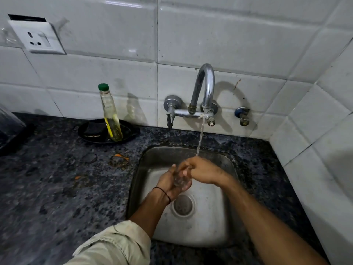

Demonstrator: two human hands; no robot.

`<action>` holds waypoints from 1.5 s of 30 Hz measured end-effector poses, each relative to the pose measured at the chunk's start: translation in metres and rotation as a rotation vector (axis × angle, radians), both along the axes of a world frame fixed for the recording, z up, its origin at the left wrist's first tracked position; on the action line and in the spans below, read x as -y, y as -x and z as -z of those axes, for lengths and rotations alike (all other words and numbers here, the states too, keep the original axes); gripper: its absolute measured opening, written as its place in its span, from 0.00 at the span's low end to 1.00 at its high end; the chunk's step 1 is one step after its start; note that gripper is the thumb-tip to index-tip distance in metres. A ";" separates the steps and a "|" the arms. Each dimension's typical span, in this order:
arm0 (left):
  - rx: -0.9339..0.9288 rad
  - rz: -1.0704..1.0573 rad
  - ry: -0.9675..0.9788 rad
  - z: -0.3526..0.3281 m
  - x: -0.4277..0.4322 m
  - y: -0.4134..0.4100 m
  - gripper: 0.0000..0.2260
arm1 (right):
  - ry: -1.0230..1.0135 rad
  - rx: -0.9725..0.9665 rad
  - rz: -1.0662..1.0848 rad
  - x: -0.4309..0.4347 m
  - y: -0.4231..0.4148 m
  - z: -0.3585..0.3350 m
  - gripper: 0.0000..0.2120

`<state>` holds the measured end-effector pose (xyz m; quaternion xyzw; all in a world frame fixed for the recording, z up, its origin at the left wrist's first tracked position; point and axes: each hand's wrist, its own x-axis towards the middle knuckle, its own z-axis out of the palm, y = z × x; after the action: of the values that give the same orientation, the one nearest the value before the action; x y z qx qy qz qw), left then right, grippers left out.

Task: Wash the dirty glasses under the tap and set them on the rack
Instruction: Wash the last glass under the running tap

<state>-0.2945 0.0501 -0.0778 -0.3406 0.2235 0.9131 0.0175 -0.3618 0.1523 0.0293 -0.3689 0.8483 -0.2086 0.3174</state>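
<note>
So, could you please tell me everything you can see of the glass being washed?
The glass is small, clear and colourless, partly hidden between both hands above the sink. The left hand cups its lower side; the right hand curls fingers over its rim. The stream from the tap meets the right hand just beside it.

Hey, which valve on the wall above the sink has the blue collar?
The separate valve farthest right, apart from the tap; the tap's own collars are plain chrome.
</note>
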 end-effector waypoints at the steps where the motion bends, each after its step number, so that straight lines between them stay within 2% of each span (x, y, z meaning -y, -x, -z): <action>1: -0.026 -0.040 0.030 0.000 -0.001 0.002 0.17 | 0.073 0.127 0.091 0.000 -0.002 -0.003 0.09; 3: -0.103 -0.075 0.067 -0.006 -0.002 0.000 0.18 | 0.175 0.280 0.221 0.001 -0.004 -0.008 0.08; 5: -0.137 -0.084 0.058 -0.006 -0.002 -0.002 0.18 | 0.191 0.265 0.213 0.000 -0.002 -0.009 0.09; 9: -0.091 -0.007 -0.058 -0.008 -0.002 -0.003 0.19 | 0.080 0.005 -0.116 -0.005 0.005 -0.015 0.16; 11: -0.086 0.045 -0.039 -0.013 -0.003 -0.002 0.19 | 0.005 -0.180 -0.225 -0.007 0.006 -0.018 0.18; 13: -0.092 0.008 -0.025 -0.014 -0.005 0.000 0.19 | -0.001 -0.243 -0.177 -0.007 0.007 -0.014 0.17; 16: -0.121 -0.061 0.009 -0.016 -0.010 0.005 0.20 | 0.071 -0.070 -0.032 -0.009 0.008 -0.001 0.10; 20: -0.078 0.016 0.108 -0.023 -0.004 0.005 0.15 | 0.096 -0.193 0.029 -0.013 0.015 0.004 0.04; 24: 0.134 0.185 0.538 -0.039 0.013 0.013 0.09 | -0.075 -0.374 -0.125 -0.013 0.020 -0.015 0.03; 27: 0.215 0.122 1.042 -0.065 0.031 0.033 0.05 | -0.109 -0.414 -0.228 -0.008 0.023 -0.039 0.03; 30: 0.215 0.041 1.517 -0.094 0.048 0.048 0.19 | -0.116 -0.361 -0.284 -0.004 0.028 -0.060 0.03; 31: 0.224 0.023 1.642 -0.102 0.053 0.050 0.20 | -0.106 -0.336 -0.288 -0.003 0.029 -0.066 0.03; 36: 0.289 0.086 1.985 -0.111 0.067 0.059 0.11 | -0.030 -0.272 -0.247 0.000 0.034 -0.080 0.04; 40: 0.310 0.108 2.061 -0.110 0.065 0.062 0.13 | 0.040 -0.216 -0.172 -0.002 0.035 -0.082 0.05; 42: 0.312 0.125 2.030 -0.109 0.067 0.058 0.15 | 0.183 -0.066 -0.074 -0.006 0.036 -0.076 0.07; 44: 0.274 0.082 1.843 -0.101 0.064 0.050 0.16 | 0.388 0.143 0.054 -0.011 0.035 -0.068 0.08; 45: 0.230 0.024 1.622 -0.097 0.058 0.044 0.16 | 0.484 0.238 0.120 -0.014 0.035 -0.063 0.08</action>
<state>-0.3389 -0.0079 0.0193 -0.3363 0.8149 0.4267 -0.2017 -0.3966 0.1660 0.0922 -0.3561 0.7508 -0.4656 0.3045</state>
